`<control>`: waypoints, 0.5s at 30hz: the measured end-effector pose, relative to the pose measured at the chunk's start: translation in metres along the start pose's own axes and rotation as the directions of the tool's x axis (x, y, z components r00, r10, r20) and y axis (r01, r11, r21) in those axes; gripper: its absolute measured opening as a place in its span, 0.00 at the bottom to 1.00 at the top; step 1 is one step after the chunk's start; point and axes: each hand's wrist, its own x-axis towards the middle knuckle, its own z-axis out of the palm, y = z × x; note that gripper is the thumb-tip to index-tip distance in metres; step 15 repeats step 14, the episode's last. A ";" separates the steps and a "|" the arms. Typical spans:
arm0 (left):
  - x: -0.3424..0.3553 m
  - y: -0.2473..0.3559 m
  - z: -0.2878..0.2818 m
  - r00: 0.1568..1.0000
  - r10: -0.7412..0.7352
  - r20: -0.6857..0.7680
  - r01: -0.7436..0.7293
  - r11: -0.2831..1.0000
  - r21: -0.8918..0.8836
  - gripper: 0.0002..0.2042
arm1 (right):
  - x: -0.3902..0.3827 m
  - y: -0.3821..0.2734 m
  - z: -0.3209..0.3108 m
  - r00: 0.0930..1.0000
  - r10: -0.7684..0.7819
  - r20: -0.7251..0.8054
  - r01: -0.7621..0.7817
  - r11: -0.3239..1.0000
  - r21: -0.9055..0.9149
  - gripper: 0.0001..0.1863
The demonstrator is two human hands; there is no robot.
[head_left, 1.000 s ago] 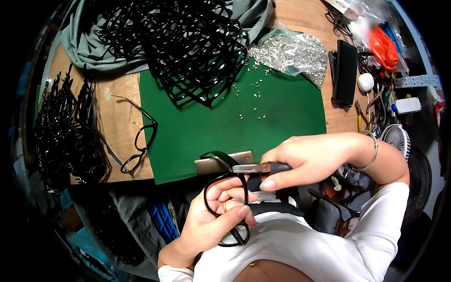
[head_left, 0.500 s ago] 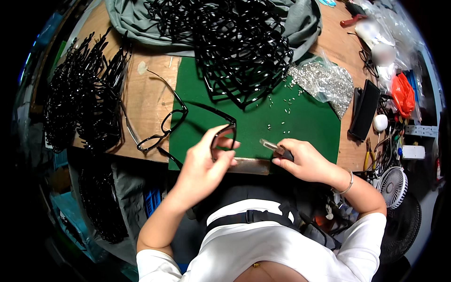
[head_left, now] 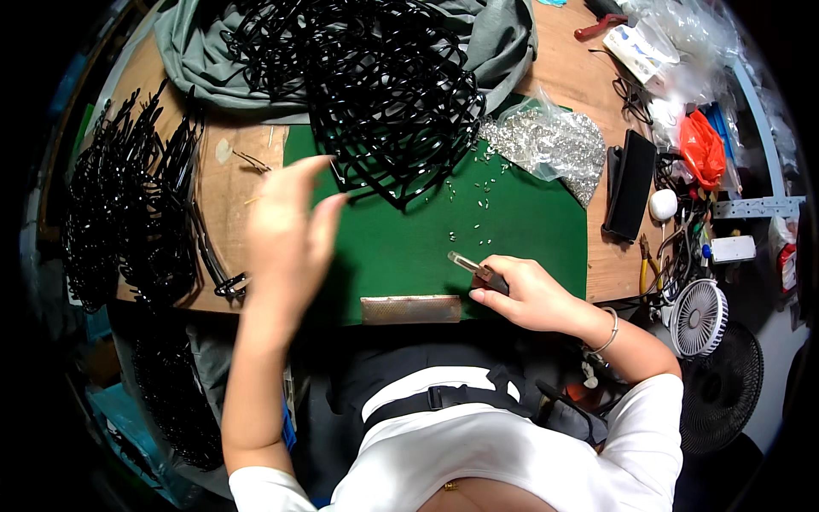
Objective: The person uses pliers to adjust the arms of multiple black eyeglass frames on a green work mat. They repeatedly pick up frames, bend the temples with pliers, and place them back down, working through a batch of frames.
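Note:
My left hand [head_left: 286,230] is raised over the left edge of the green mat [head_left: 401,247]. It is blurred, but thumb and fingers are apart and nothing shows between them. A black glasses frame [head_left: 229,286] lies by the table's front edge, partly hidden behind that hand. My right hand [head_left: 533,294] grips a short hand tool [head_left: 478,271] with a pale slotted metal tip and dark handle; its exact kind is unclear. The tip points up and left above the mat. Beyond lies a heap of black glasses frames [head_left: 397,102] on a grey cloth [head_left: 192,60].
More black frames [head_left: 128,213] are bunched at the left. A clear bag of small silver pieces [head_left: 550,141] spills onto the mat. A metal plate [head_left: 409,310] sits at the front edge. To the right are a black case [head_left: 630,186], yellow-handled pliers [head_left: 646,263] and a white fan [head_left: 698,317].
My left hand has let go of the glasses frame it held and moved up and left. Frames at the left have shifted. My right hand still grips the tool near the same spot.

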 end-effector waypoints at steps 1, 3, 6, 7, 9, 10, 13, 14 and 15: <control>0.009 0.012 0.021 0.990 0.141 0.013 -0.141 0.990 -0.004 0.14 | 0.001 0.001 0.001 1.000 0.004 -0.011 -0.005 1.000 -0.016 0.11; 0.009 0.030 0.063 0.980 0.044 0.193 -0.073 0.987 0.143 0.11 | -0.001 0.000 0.006 0.999 -0.047 -0.016 0.046 0.998 -0.031 0.11; 0.021 0.020 0.088 0.985 -0.060 0.161 0.067 0.997 -0.043 0.06 | -0.011 -0.005 0.005 0.994 -0.105 -0.024 0.104 0.994 -0.036 0.09; 0.032 0.024 0.081 0.984 -0.111 0.137 0.146 0.950 -0.277 0.05 | -0.014 -0.002 0.003 0.995 -0.097 -0.037 0.096 0.995 -0.042 0.10; 0.054 0.041 0.058 0.970 -0.181 0.163 0.243 0.753 -0.612 0.08 | -0.021 0.005 -0.006 0.996 -0.077 -0.053 0.075 0.996 -0.053 0.10; 0.058 0.051 0.052 0.935 -0.228 0.271 0.351 0.506 -0.788 0.09 | -0.019 0.006 -0.011 0.992 -0.055 -0.110 0.050 0.998 -0.045 0.09; 0.056 0.066 0.024 0.887 -0.101 0.450 0.455 0.022 -0.890 0.12 | -0.007 0.011 -0.021 0.968 -0.037 -0.249 -0.007 0.985 -0.174 0.07; 0.053 0.062 0.016 0.874 0.062 0.482 0.486 -0.136 -0.863 0.14 | 0.000 0.011 -0.026 0.970 0.017 -0.244 -0.070 0.976 -0.209 0.08; 0.053 0.062 0.016 0.874 0.062 0.482 0.486 -0.136 -0.863 0.14 | 0.000 0.011 -0.026 0.970 0.017 -0.244 -0.070 0.976 -0.209 0.08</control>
